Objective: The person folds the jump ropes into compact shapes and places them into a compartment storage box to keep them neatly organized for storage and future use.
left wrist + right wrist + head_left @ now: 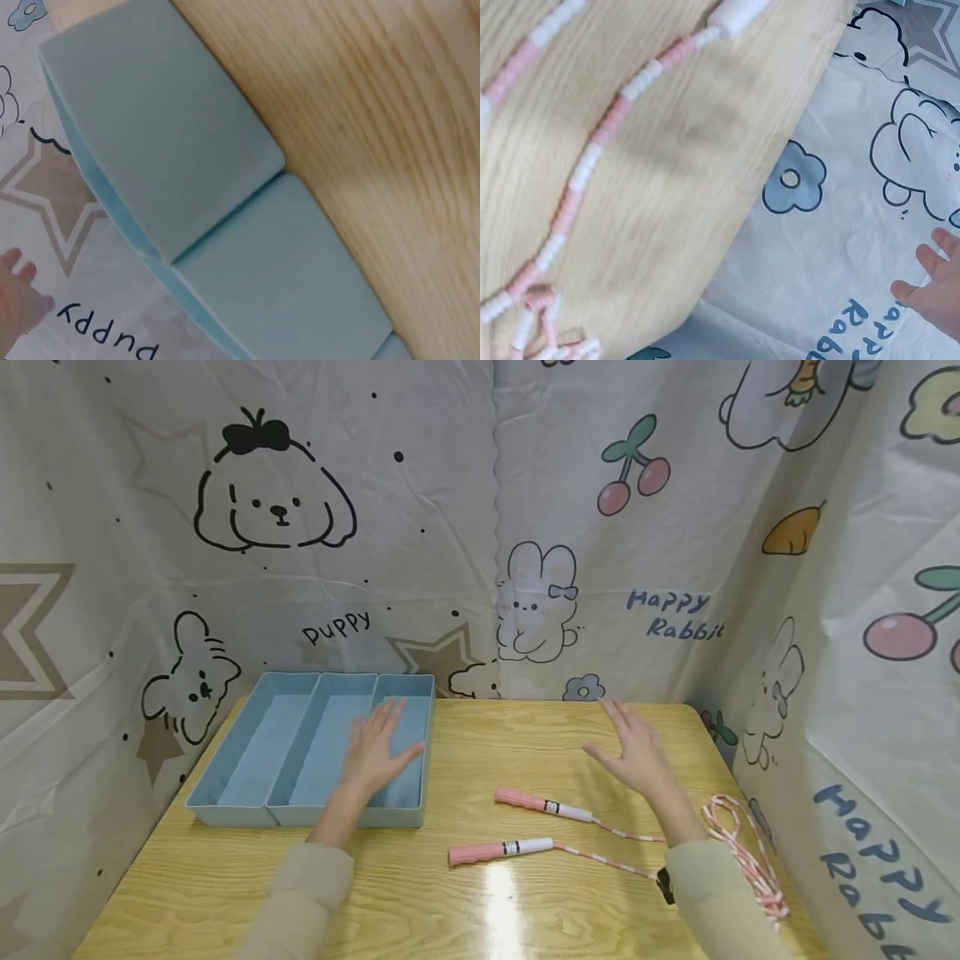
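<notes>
A jump rope [759,875] lies to the right of the row of three light-blue bins [232,816]. Its two pink-and-white handles [543,806] point toward the bin row, one nearer the person than the other, both a little apart from its right side. The pink-and-white beaded cord runs from them away from the bin row, passing beneath the right forearm, and gathers in a coil farther right. A black clip [665,887] shows beside the right cuff.

The left hand [372,756] hovers over the bin row, fingers spread and extended away from the body, thumb stretched toward the right; it grips nothing. The right hand [633,756] hangs above the table [480,914] well to the right of the bin row, likewise spread and holding nothing, its thumb angled toward the bins. Both forearms reach forward in pale sleeves [307,893].

The bin row stands against the table's far left part, its back by the far edge. A broad stretch of wood shows between the bin row and the right hand, and another in front of the bins. The coil lies near the right edge. Printed cloth [420,518] hangs behind and on both sides of the bin row.
</notes>
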`<state>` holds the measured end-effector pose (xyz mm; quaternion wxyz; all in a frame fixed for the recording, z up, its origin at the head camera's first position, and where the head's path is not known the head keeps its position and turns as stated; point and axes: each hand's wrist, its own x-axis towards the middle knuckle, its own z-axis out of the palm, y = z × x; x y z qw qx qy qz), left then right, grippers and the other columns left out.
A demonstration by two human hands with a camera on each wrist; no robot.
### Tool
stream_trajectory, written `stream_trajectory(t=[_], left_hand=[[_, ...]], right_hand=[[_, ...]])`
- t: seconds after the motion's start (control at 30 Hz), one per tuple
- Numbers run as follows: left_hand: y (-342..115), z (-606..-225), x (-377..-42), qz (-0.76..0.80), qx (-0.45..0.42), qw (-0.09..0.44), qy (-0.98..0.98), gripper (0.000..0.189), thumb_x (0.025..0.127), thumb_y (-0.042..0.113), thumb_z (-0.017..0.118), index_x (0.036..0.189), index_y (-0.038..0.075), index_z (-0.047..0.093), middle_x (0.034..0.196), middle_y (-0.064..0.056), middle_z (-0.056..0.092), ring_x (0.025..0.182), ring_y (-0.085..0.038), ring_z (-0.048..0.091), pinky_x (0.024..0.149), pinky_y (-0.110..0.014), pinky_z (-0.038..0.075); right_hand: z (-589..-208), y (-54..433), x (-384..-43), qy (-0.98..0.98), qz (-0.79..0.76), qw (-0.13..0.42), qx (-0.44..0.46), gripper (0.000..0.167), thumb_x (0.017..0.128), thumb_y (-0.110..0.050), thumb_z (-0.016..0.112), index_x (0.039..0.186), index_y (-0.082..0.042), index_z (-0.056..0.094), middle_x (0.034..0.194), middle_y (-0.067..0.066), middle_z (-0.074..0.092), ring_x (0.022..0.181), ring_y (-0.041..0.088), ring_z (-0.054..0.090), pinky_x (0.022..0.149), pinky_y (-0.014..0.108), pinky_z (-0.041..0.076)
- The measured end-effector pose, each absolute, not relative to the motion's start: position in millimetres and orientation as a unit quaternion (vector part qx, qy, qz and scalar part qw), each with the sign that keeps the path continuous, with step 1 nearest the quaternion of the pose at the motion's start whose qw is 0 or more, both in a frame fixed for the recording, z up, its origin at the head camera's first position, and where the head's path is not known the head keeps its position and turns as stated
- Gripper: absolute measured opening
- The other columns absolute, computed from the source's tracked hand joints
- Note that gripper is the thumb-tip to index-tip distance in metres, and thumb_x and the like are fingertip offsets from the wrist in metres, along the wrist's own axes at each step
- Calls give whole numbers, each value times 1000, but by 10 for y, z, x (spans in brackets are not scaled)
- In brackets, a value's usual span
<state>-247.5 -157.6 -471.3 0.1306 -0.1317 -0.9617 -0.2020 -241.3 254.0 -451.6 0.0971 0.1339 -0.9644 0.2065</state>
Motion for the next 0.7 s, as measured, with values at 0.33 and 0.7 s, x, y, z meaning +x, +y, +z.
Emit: stream_trajectory(t=[0.33,0.7], left_hand=[[-1377,-4815,-2442,-338,-195,127,-912,71,79,30,69,136,2,38,139,-18,39,129,-36,31,109,-50,10],[-1119,-4938,-2417,-368,-223,77,-899,73,78,29,71,138,5,37,137,-17,42,127,-36,34,108,-52,17]], right_hand=[[-4761,2368,-2308,-907,373,78,176,69,86,-33,62,142,-10,28,145,17,26,133,37,21,101,61,21],[-5039,2214,-2117,-872,429,40,233,64,85,-26,64,139,-12,34,138,12,36,123,35,35,93,64,30]])
